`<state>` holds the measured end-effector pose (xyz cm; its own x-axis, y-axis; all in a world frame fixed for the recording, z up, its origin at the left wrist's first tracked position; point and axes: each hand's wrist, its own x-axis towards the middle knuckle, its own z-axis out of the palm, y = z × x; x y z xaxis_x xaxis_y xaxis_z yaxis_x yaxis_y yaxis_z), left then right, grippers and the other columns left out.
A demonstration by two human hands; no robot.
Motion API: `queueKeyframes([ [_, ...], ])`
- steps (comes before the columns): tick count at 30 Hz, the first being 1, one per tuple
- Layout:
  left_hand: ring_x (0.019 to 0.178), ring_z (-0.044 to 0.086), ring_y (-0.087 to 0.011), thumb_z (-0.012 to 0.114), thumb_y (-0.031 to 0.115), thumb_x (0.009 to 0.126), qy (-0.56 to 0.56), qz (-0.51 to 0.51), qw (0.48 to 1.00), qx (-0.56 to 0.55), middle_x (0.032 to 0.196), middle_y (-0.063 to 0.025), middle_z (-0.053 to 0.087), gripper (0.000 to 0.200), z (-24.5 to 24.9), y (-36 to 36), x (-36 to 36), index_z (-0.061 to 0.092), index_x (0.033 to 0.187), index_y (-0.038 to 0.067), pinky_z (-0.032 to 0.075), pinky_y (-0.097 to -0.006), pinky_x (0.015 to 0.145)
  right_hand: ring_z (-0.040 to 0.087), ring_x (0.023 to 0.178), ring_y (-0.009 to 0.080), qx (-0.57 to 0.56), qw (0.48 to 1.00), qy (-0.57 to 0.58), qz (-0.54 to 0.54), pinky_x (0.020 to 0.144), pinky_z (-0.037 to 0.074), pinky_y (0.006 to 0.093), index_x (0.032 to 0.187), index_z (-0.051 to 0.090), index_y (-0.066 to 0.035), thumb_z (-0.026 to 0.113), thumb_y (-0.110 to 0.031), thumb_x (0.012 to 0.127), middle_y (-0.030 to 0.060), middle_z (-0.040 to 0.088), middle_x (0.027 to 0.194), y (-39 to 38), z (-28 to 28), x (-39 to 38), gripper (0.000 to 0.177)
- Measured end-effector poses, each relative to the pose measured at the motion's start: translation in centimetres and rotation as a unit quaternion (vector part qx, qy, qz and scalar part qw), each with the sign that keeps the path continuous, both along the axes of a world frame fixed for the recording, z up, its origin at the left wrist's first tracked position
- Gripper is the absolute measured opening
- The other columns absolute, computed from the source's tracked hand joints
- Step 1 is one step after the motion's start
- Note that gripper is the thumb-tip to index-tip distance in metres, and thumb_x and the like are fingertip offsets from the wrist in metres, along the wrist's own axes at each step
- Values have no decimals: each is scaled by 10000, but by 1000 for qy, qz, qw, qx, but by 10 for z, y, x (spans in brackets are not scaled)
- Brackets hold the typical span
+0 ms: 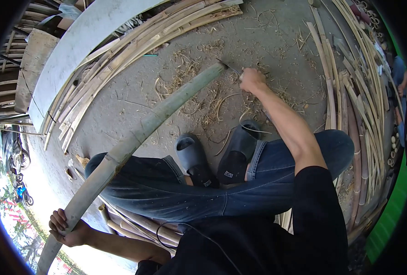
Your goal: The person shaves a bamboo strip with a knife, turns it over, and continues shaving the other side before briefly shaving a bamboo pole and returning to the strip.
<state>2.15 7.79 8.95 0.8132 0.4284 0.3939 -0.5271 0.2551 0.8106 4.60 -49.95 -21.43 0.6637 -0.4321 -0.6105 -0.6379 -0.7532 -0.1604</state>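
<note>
A long greenish-grey bamboo pole runs from the lower left up to the centre, crossing over my left thigh. Near its lower end my left hand is wrapped round it. My right hand is closed on the handle of a knife, just right of the pole's upper end. The thin dark blade lies against or very near that end; whether it touches is hard to tell. Most of the handle is hidden in my fist.
Pale bamboo shavings litter the concrete floor around my grey slippers. Split bamboo strips lie at the upper left, and more strips at the right. Bamboo poles lie beside me. A person's hand shows at the far right.
</note>
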Motion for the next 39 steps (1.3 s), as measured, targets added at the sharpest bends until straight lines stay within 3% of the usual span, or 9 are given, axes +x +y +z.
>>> queueKeyframes([
  [9, 682, 348, -142, 489, 288, 1005, -1, -36, 999, -25, 711, -2, 310, 290, 4, -20, 1, 401, 800, 103, 343, -304, 707, 665, 1066, 352, -46, 995, 29, 86, 898, 539, 413, 1123, 682, -43, 762, -222, 727, 215, 699, 1078, -3, 7, 22, 441],
  [13, 722, 360, -164, 534, 242, 993, -45, -119, 968, -219, 739, -9, 327, 269, 5, -30, 2, 395, 811, 100, 357, -329, 744, 664, 1066, 364, 120, 980, -151, 48, 894, 530, 421, 1177, 649, 10, 756, -209, 717, 238, 693, 1082, 43, 60, 23, 521],
  [17, 734, 370, -156, 513, 244, 1008, -33, -79, 962, -261, 761, -6, 345, 269, -4, -89, 11, 391, 812, 106, 376, -339, 769, 686, 903, 358, 16, 917, -394, 53, 787, 529, 418, 1190, 581, 65, 745, -225, 751, 237, 696, 986, 47, 39, 18, 551],
  [22, 1311, 433, -345, 517, 628, 893, 23, -233, 972, -17, 1322, -190, 492, 628, -57, -133, 21, 527, 1142, 51, 297, -502, 1122, 617, 593, 192, 214, 912, -340, -81, 549, 482, 349, 1094, 566, 36, 701, -135, 803, 95, 619, 743, 35, 118, -1, 363],
  [26, 1396, 362, -343, 526, 597, 872, -52, -158, 935, -314, 1406, -190, 469, 662, -32, -100, 5, 509, 1232, 42, 250, -464, 1157, 603, 685, 171, 170, 916, -357, -73, 621, 495, 324, 1259, 526, 42, 684, -95, 800, 115, 618, 934, 0, 94, -37, 504],
  [30, 829, 504, -226, 477, 483, 936, -40, -179, 933, -309, 772, -59, 498, 377, -74, -100, -2, 453, 835, 121, 372, -382, 908, 641, 832, 242, 179, 912, -363, -70, 733, 517, 344, 1336, 484, 50, 705, -108, 795, 167, 600, 1097, 68, 130, -70, 606],
  [32, 752, 422, -198, 459, 429, 938, -41, -175, 942, -284, 711, -33, 400, 340, -69, -127, -11, 385, 784, 135, 358, -372, 850, 678, 908, 325, 81, 891, -433, 111, 768, 527, 395, 1311, 495, 60, 703, -100, 797, 224, 633, 1101, 121, 159, -82, 577],
  [35, 668, 344, -171, 418, 347, 946, -50, -180, 951, -245, 641, -3, 310, 312, -63, -150, -21, 322, 720, 155, 339, -362, 776, 657, 1007, 407, 108, 954, -255, 116, 875, 508, 427, 1320, 469, 101, 713, -107, 797, 256, 655, 1074, 156, 201, -70, 614],
  [39, 660, 349, -169, 413, 317, 934, -51, -181, 953, -237, 630, 2, 318, 284, -70, -152, -34, 332, 712, 160, 337, -358, 754, 661, 1005, 424, 31, 940, -338, 13, 847, 516, 468, 1254, 526, 68, 724, -101, 766, 291, 657, 1070, 73, 140, -40, 553],
])
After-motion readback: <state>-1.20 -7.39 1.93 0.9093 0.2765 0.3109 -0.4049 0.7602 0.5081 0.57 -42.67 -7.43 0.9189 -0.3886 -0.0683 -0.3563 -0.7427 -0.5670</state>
